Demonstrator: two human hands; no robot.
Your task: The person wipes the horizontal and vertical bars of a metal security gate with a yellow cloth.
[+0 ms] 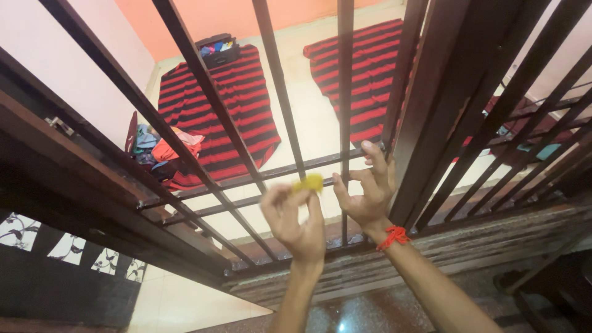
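Observation:
My left hand (296,219) is raised in front of a dark metal window grille (280,80), pinching a small yellow thing (309,182) between its fingertips. It is blurred and I cannot tell what it is. My right hand (367,188), with a red thread around the wrist (394,235), sits just to the right. Its fingers reach up to the grille's horizontal crossbar (308,165) and a vertical bar (345,92). The fingers are apart and hold nothing.
Beyond the bars, two red-and-black striped mats (228,105) (364,68) lie on a pale floor. A dark open case (217,50) sits on the left mat, and a heap of clothes (161,151) lies beside it. A dark stone sill (382,308) runs below.

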